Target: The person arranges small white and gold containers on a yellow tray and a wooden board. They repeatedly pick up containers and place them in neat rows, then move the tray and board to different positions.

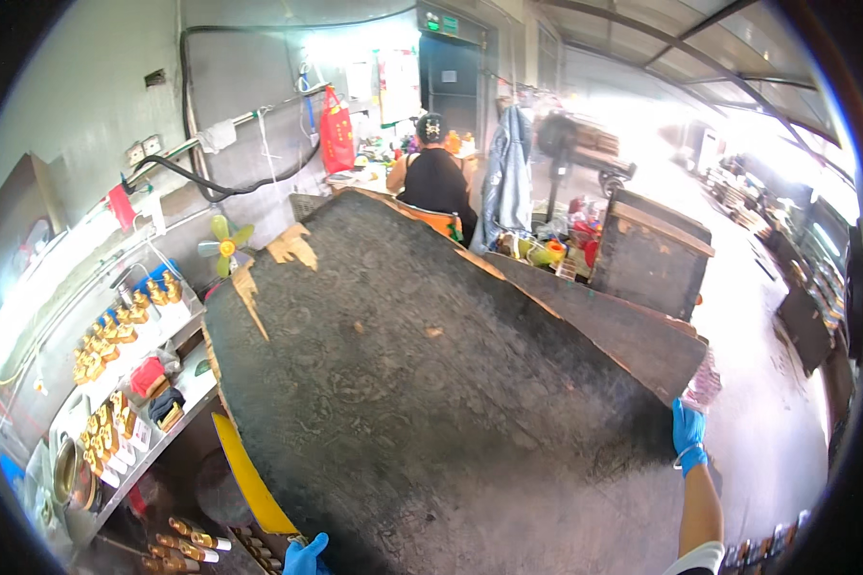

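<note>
A large dark, worn cardboard sheet (422,383) with torn brown edges fills the middle of the view. My right hand (687,433), in a blue glove, grips its right edge. My left hand (306,557), also in a blue glove, holds the sheet's lower left edge at the bottom of the picture; only part of it shows. A yellow strip (249,479) runs along the sheet's left edge just above my left hand.
On the left, a two-level metal shelf (168,422) holds several brass fittings (115,335). A small green fan (224,244) stands by the wall. A person in black (435,177) sits at a far bench. A dark box (652,251) stands to the right.
</note>
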A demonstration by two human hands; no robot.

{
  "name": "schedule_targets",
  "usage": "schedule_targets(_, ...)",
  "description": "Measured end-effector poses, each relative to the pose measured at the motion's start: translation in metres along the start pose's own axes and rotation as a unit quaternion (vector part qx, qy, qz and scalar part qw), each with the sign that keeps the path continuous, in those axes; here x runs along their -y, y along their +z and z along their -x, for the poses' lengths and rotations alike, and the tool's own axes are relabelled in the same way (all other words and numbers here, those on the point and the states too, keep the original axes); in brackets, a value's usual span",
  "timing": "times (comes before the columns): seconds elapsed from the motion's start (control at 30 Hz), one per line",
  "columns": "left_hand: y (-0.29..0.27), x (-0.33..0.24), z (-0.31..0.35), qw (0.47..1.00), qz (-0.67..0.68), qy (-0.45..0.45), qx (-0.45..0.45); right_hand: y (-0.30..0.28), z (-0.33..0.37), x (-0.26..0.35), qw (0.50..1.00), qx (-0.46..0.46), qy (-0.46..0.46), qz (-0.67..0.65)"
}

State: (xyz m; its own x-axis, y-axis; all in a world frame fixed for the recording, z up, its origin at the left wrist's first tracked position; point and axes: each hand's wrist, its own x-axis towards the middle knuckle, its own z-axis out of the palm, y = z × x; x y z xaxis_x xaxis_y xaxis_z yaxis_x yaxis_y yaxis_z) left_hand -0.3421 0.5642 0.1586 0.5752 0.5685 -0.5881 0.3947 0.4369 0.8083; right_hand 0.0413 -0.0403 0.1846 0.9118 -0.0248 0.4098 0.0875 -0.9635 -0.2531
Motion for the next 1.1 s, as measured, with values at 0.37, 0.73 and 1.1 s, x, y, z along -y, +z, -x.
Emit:
schedule_targets(0.37, 0.052, 0.016, 0.023, 0.986, -0.112, 0.122, -0.019, 0.099, -0.005, -0.043, 0.999, 0.041, 0.000, -0.006)
schedule_targets(0.73, 0.068, 0.014, -0.018, 0.981, -0.167, -0.038, -0.095, 0.131, -0.018, -0.040, 0.999, 0.010, -0.050, -0.012)
schedule_targets(1.1, 0.073, 0.019, -0.028, 0.975, -0.189, -0.022, -0.119, 0.156, -0.017, -0.041, 0.997, 0.073, 0.011, 0.039)
